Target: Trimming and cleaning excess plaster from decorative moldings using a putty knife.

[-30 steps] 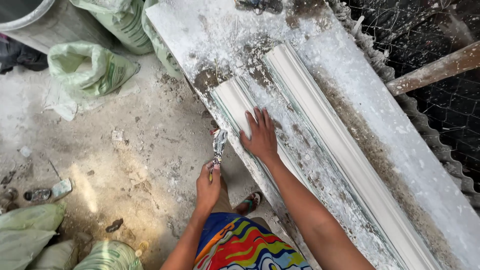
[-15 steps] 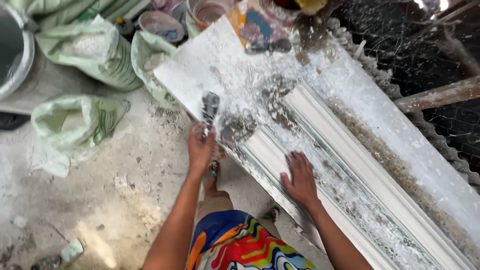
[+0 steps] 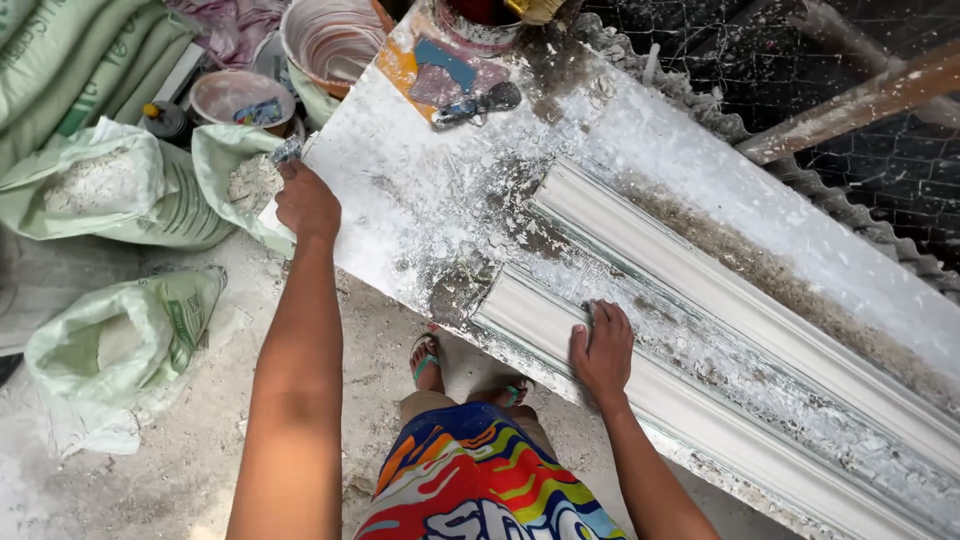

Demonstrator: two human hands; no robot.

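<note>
While the right hand (image 3: 602,345) stays on the moulding (image 3: 700,400), the left hand (image 3: 306,200) has reached outward.

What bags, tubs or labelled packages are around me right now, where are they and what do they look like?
Stacked sacks: top left, pale green, dark print.
Open sack: left, green-white, holding white powder.
Small open bag: by the left hand, which grips a tool.
Slumped bag: lower left floor, pale green.
Tub: round, pinkish.
Bucket: top, plaster-streaked.
</note>
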